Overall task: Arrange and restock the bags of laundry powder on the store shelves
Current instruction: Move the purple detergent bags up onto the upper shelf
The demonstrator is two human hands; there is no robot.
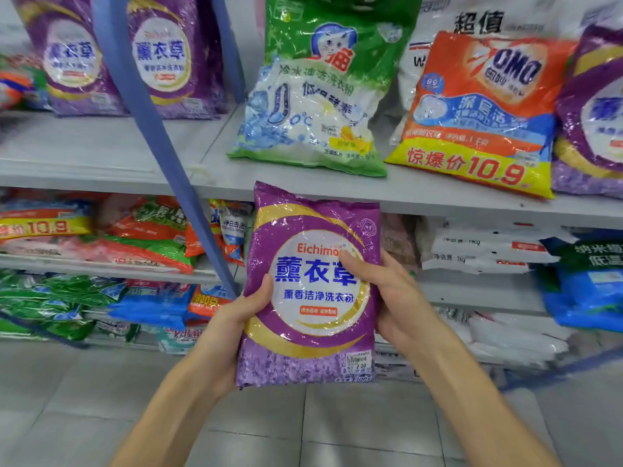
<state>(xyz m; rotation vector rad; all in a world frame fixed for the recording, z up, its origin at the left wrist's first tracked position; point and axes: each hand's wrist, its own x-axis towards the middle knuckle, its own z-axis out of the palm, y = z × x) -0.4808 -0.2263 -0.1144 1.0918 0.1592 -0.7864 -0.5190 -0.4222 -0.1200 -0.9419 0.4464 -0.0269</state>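
A purple laundry powder bag (pixel 310 288) held upright in 2 hands.
The left hand (pixel 236 318) grips its left edge, the right hand (pixel 394 298) its right edge, thumb across the front, just below the upper shelf (pixel 135 156). Glossy purple, gold crescent, white circle reading "Eichimo" over blue Chinese characters. On that shelf: a green bag (pixel 320 96) marked "0°C", an orange bag (pixel 482 112) reading "OMO" and "10.9".

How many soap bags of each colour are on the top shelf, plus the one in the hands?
Purple: 4, the held bag, two left bags and the right-edge bag
Green bag: 1
Orange bag: 1
White bag: 1 that I can tell, behind the orange
Total: 7, skipping the blurred bags at far left
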